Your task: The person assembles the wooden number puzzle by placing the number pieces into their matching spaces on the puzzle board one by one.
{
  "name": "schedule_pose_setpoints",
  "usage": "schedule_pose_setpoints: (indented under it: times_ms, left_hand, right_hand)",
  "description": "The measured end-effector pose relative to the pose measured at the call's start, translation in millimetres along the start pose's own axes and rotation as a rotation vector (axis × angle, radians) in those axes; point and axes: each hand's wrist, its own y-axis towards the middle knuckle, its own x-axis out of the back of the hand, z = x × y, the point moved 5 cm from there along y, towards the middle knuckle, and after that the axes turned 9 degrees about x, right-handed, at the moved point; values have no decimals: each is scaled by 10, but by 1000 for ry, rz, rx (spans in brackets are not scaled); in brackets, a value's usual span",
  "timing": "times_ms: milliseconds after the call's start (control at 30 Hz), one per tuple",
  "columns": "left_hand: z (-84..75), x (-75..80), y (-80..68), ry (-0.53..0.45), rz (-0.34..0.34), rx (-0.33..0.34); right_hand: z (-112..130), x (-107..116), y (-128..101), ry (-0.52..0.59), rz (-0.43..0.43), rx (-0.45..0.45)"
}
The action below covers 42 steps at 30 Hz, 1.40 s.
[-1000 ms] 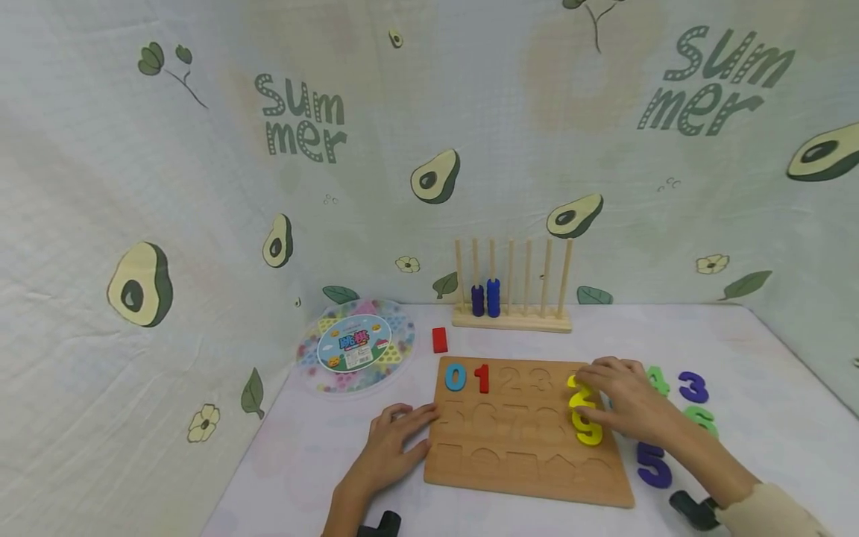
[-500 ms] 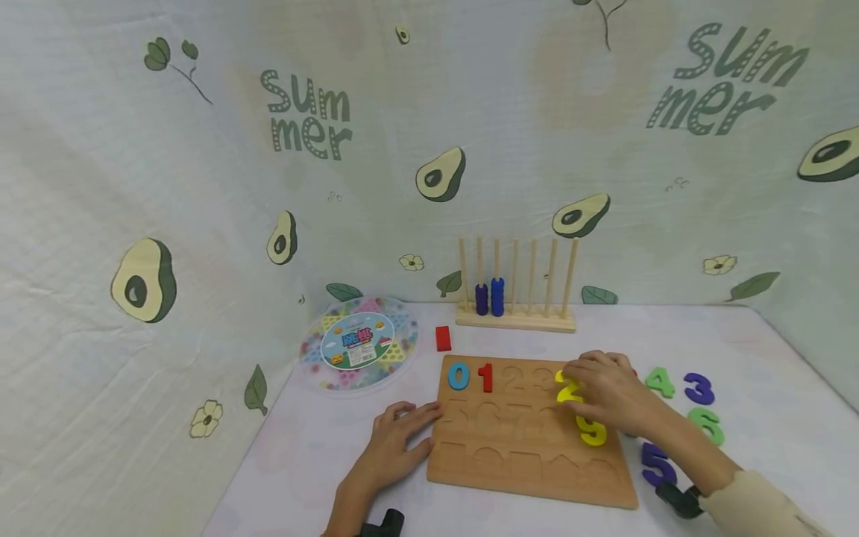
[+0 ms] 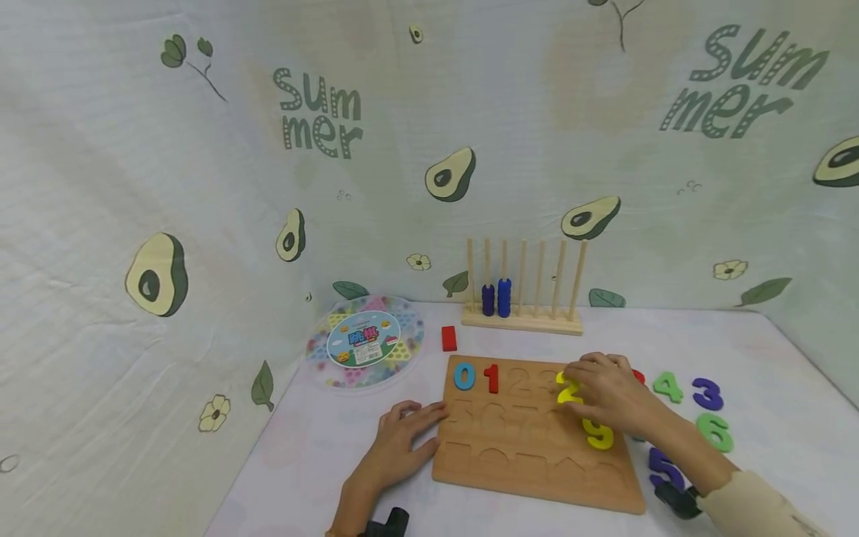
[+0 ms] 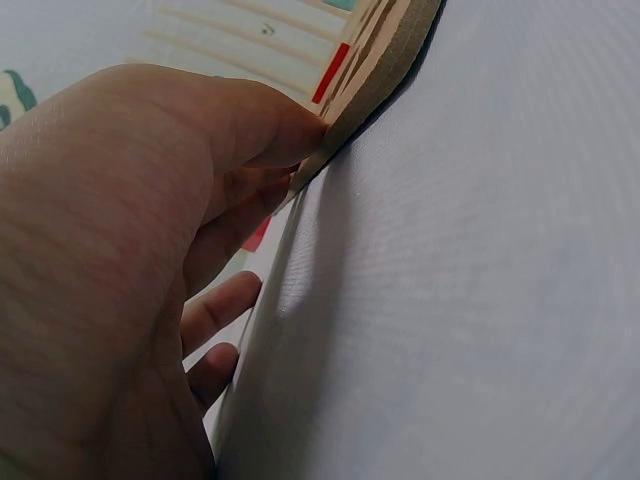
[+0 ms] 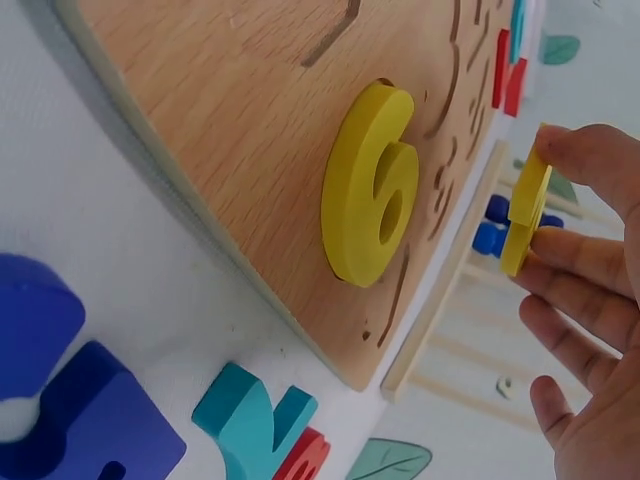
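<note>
My right hand [image 3: 612, 395] pinches a yellow number 2 [image 3: 567, 393] between thumb and fingers, above the right part of the wooden number board [image 3: 530, 479]. In the right wrist view the yellow number [image 5: 527, 210] is edge-on, raised off the board. A yellow 9 [image 3: 599, 435] lies on the board below that hand. The blue 0 [image 3: 464, 376] and red 1 [image 3: 493, 379] sit at the left of the top row. My left hand [image 3: 397, 447] touches the board's left edge with its fingertips; its thumb [image 4: 285, 135] is right at the edge in the left wrist view.
Right of the board lie a green 4 [image 3: 668, 387], purple 3 [image 3: 708, 394], green 6 [image 3: 714, 432] and purple 5 [image 3: 666, 468]. A teal number [image 5: 245, 420] is partly hidden. Behind stand a peg counting rack [image 3: 523, 322], a red block [image 3: 449, 338] and a round game box [image 3: 365, 343].
My right hand has moved left over the board with the yellow 2, away from the yellow 9, then stays nearly still. The left hand keeps its place; the head view has shifted slightly.
</note>
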Motion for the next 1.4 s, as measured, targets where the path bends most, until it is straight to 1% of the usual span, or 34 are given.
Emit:
schedule_pose_setpoints:
  times_ms: [133, 333, 567, 833, 1033, 1400]
  left_hand:
    - [0, -11, 14, 7, -1, 8]
    - [2, -15, 6, 9, -24, -12]
    - [24, -16, 7, 9, -3, 18]
    - [22, -9, 16, 7, -3, 19]
    - [40, -23, 22, 15, 9, 30]
    - [21, -19, 24, 9, 20, 23]
  right_hand:
    - [17, -27, 30, 1, 15, -12]
    - [41, -65, 103, 5, 12, 2]
    - [69, -97, 200, 15, -6, 21]
    - [62, -137, 245, 23, 24, 15]
    - [49, -183, 264, 40, 27, 8]
    - [38, -251, 323, 70, 50, -5]
